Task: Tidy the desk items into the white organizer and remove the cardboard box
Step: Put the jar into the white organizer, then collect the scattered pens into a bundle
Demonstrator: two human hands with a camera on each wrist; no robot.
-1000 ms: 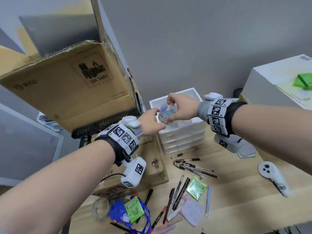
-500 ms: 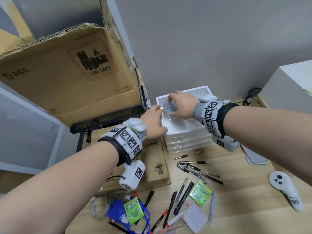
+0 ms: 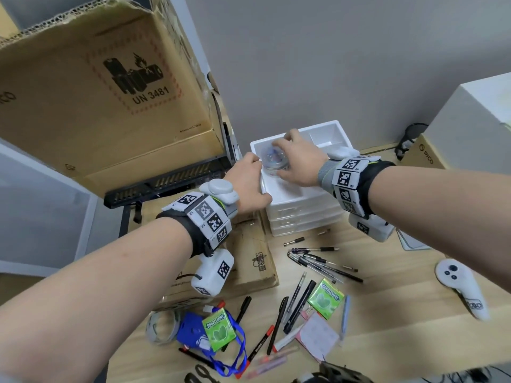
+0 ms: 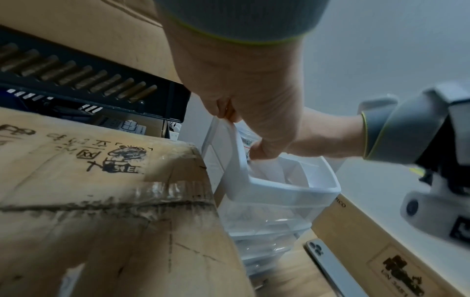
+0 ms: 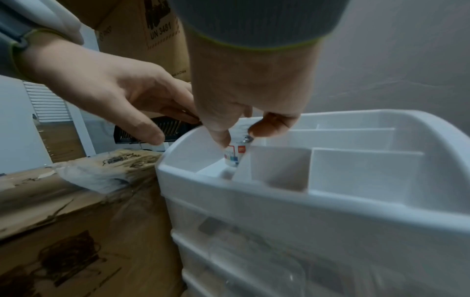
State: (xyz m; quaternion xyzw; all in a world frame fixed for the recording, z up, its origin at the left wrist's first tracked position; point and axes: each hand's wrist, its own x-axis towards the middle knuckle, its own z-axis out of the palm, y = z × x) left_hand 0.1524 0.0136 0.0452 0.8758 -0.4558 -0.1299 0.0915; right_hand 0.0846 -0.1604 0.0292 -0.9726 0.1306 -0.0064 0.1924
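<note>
The white organizer (image 3: 304,197) with drawers stands at the back of the desk. My right hand (image 3: 290,158) pinches a small clear round container (image 3: 273,161) from above, low inside the organizer's top left compartment (image 5: 211,160); its coloured label (image 5: 235,154) shows between thumb and fingers. My left hand (image 3: 249,175) touches the organizer's left rim (image 4: 236,152) with loose fingers and holds nothing. A flat cardboard box (image 3: 249,261) lies on the desk left of the organizer. Pens (image 3: 318,261), gum packs (image 3: 325,298), a blue lanyard (image 3: 193,330) and pink notes (image 3: 318,337) are scattered in front.
A large cardboard box (image 3: 96,92) sits on a black rack (image 3: 166,183) at the left. A white controller (image 3: 460,286), a brown PICO box (image 3: 423,156) and a white box (image 3: 470,111) are at the right. A phone (image 4: 330,267) lies right of the organizer.
My right hand lowered the clear container from above the organizer into its top left compartment. My left hand let go of the container and dropped to the organizer's rim.
</note>
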